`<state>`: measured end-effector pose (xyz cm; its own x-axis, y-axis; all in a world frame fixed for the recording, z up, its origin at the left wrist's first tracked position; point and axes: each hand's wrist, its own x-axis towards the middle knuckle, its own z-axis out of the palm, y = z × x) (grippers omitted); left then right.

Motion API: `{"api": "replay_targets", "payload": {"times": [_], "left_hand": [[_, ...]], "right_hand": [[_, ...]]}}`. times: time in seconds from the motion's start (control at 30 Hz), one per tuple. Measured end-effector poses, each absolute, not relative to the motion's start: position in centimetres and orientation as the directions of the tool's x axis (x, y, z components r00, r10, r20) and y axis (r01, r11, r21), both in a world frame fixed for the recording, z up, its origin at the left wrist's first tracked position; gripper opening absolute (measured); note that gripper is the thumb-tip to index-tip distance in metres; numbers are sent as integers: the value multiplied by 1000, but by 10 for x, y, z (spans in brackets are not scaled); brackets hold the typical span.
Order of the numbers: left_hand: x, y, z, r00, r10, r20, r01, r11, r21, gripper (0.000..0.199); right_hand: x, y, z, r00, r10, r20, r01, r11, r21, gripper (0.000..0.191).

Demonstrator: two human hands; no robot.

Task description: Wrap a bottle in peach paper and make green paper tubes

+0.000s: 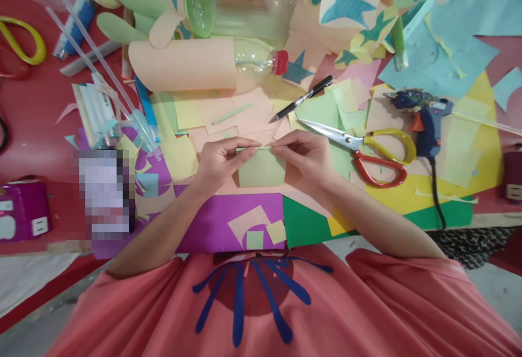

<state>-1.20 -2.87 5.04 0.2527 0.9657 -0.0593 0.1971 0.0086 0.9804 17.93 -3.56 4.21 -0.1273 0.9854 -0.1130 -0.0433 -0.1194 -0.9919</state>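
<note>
A small pale green sheet of paper lies between my hands, its far edge pinched and turned into a narrow fold or roll. My left hand grips that edge between thumb and fingers. On the other side, my right hand pinches the same edge, the fingertips of both hands nearly meeting. Just beyond them is a thin light green paper stick on peach paper. A black pen rests ahead of my right hand. Scissors with red and yellow handles lie to its right.
A plastic bottle wrapped in peach paper lies beyond my hands. The blue glue gun sits at right, its cord running to the near edge. A blurred-out object is at left. Purple paper and scraps cover the near side.
</note>
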Motion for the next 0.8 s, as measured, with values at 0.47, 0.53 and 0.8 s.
{"api": "replay_targets", "payload": {"times": [0.47,0.53,0.8], "left_hand": [[-12,-30,47,234,969,-77,242,19,970,23],[-11,-29,47,229,969,-89,221,37,975,21],[-10,-28,46,219,971,-100,160,66,985,16]], "right_hand": [[181,-35,41,-145,983,-110,5,-111,-994,7],[181,-35,41,-151,983,-106,13,-105,-994,6],[179,-34,43,-121,989,-90,-18,-93,-996,4]]}}
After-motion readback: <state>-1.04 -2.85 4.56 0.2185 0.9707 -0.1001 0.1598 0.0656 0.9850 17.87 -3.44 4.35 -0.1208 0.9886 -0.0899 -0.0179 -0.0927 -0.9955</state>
